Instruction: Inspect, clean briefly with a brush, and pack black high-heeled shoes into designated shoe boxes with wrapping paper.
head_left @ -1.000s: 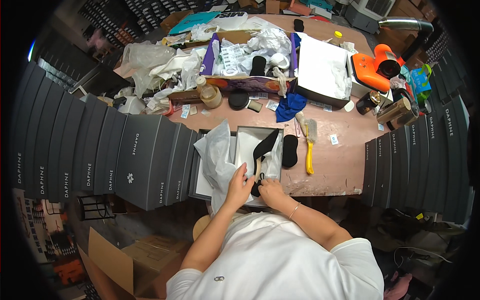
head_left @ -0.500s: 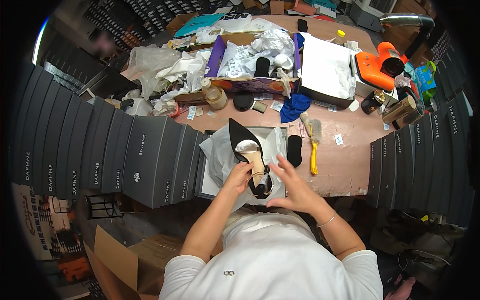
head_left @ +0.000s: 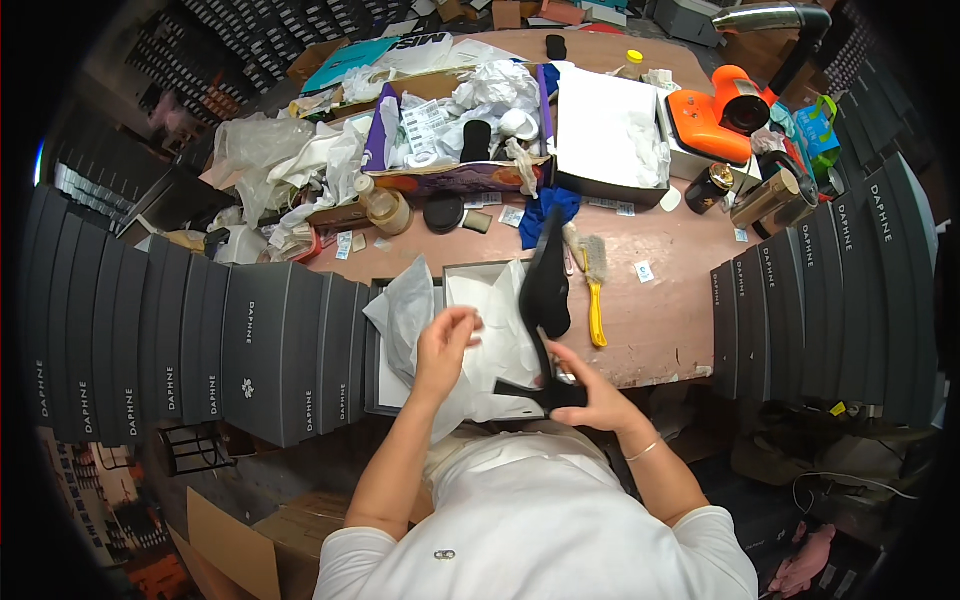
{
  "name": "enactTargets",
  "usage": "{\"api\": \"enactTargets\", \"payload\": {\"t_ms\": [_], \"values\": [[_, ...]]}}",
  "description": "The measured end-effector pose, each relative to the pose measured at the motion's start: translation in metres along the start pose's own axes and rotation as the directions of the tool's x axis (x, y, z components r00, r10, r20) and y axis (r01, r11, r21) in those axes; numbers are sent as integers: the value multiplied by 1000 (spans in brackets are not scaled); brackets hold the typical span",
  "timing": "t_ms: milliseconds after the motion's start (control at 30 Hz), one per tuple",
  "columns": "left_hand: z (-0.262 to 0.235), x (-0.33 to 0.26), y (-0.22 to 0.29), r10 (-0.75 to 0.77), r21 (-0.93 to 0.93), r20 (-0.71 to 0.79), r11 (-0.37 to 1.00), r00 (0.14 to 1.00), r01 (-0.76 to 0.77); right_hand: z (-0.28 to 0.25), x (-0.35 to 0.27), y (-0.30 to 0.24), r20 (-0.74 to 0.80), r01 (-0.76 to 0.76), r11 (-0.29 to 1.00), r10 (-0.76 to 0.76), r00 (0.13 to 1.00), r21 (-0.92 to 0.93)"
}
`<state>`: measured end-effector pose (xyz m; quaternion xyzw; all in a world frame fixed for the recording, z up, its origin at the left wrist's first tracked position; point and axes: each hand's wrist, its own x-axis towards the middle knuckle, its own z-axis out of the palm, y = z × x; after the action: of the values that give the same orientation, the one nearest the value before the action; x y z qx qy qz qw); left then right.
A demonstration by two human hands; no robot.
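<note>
My right hand is closed around the heel end of a black pointed high-heeled shoe. The shoe stands on edge, toe away from me, and its tip is smeared by motion. Its heel juts to the left. My left hand is off the shoe, fingers loosely curled, with nothing visible in them. Beneath both hands lies an open grey shoe box with white tissue paper spread in it; a crumpled sheet rises over its left part.
Grey shoe boxes stand in rows at left and right. A yellow-handled brush lies right of the shoe. Farther back are a bottle, a blue cloth, a purple box of crumpled paper and an orange device.
My left hand has let go of the shoe and moved slightly left. My right hand, open before, now grips it. The shoe has shifted right and turned from insole-up onto its edge.
</note>
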<state>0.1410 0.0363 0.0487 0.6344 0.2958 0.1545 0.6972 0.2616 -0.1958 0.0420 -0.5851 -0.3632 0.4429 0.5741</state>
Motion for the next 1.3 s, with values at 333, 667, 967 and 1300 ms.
{"api": "enactTargets", "payload": {"t_ms": [333,667,967,1300], "values": [[29,51,-128,-459,-377,-171,848,872,373,-28,-45,-4,-175,115,667,23,984,736],[14,77,133,298,449,270,802,916,-394,-23,-20,22,-61,79,53,-286,956,995],[-7,53,30,525,753,64,533,848,-386,-38,-35,25,133,-87,183,-260,956,979],[-10,-27,60,564,608,259,535,784,-586,4,26,-17,554,-459,495,-55,831,738]]}}
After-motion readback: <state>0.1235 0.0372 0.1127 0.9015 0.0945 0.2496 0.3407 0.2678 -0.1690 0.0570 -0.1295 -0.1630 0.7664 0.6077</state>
